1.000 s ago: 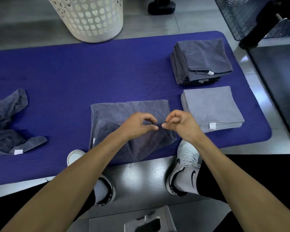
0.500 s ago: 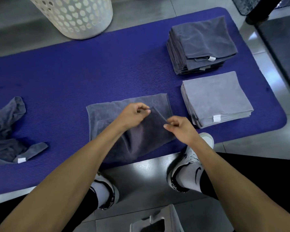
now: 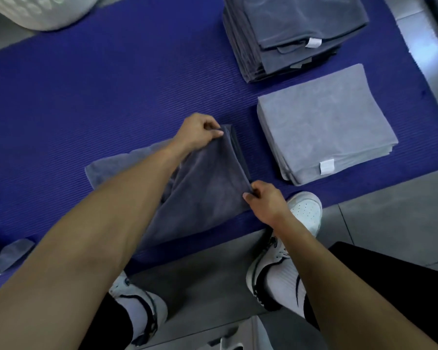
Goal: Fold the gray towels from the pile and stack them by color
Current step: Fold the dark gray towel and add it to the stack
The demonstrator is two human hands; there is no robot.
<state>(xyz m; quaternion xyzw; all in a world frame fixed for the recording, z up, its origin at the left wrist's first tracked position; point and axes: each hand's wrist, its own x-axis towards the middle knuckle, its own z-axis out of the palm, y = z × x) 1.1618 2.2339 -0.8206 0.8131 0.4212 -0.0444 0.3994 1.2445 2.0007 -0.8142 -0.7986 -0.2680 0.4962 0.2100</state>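
The dark gray towel (image 3: pixel 208 178) lies on the blue mat (image 3: pixel 111 92), its right edge running away from the person, the left hand (image 3: pixel 199 132) pinching its far corner, the right hand (image 3: pixel 263 198) its near corner, dark stack (image 3: pixel 296 29) beyond.

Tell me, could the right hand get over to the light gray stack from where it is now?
Probably yes. The right hand pinches a corner of the dark gray towel, and the light gray stack lies just beyond it, with only bare blue mat between. It would have to let go or carry the towel along.
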